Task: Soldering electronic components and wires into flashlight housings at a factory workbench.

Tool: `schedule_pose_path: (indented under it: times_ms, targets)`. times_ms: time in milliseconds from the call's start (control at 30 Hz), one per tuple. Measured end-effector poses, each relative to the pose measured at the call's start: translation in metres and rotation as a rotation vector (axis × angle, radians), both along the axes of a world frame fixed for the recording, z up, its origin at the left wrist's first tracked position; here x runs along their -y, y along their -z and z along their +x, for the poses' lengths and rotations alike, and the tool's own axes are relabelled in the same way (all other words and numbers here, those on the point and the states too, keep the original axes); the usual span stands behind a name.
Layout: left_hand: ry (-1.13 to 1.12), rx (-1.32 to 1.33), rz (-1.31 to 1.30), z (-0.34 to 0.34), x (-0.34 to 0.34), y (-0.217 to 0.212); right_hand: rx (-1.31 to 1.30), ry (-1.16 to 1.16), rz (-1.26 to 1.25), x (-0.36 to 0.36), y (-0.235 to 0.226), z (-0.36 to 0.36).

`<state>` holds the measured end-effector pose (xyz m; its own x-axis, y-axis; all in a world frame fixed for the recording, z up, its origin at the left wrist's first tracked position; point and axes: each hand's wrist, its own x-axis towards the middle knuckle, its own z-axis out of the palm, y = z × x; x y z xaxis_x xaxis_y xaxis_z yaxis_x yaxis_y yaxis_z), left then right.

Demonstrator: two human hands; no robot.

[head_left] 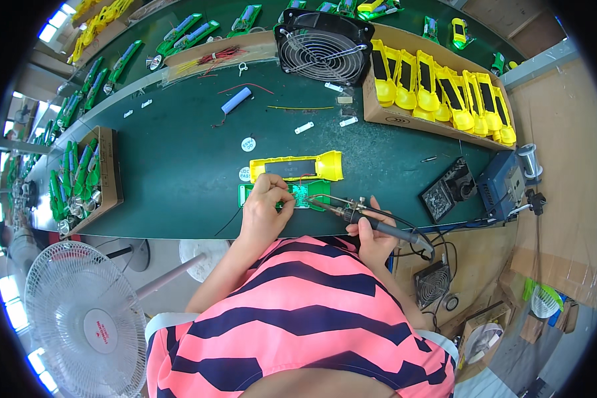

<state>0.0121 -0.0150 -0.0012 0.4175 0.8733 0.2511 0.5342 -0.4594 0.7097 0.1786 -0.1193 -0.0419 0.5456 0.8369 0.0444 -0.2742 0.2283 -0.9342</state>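
Observation:
A soldering iron [385, 227] with a thin metal feed tube alongside its tip is gripped in my right hand [375, 242]. Its tip reaches the green circuit board [300, 194] inside an open green flashlight housing [322, 188]. My left hand [266, 211] rests over the left part of that housing, thumb and fingers pinched close to the board; what they hold is too small to make out. Just beyond lies a yellow housing half [329, 166] with a dark panel [290, 168]. A thin black wire [229, 222] sticks out left of my left hand.
A cardboard box of yellow housings [438, 86] stands back right, beside a black fan [323, 46]. Left is a box of green assemblies [79, 174]. A soldering station [501, 186], iron stand [448, 190] and solder spool [529, 160] sit right. A blue battery cell [237, 100] lies mid-table.

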Motion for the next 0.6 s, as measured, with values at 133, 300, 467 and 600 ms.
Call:
schedule_pose_path:
  times_ms: [133,300,467,600]
  targets:
    - [0.003,-0.005,0.019,0.002,0.001,0.0,-0.024,-0.017,-0.099,-0.004,0.002,-0.002]
    - [-0.003,-0.001,-0.011,0.003,0.0,0.0,-0.022,-0.058,-0.133,-0.007,0.001,-0.002]
    - [0.003,0.002,0.016,0.003,-0.001,0.001,-0.012,-0.072,-0.156,-0.01,-0.003,-0.003]
    - [0.003,0.01,0.021,0.004,-0.001,0.003,0.04,-0.078,-0.152,-0.011,-0.002,-0.002]
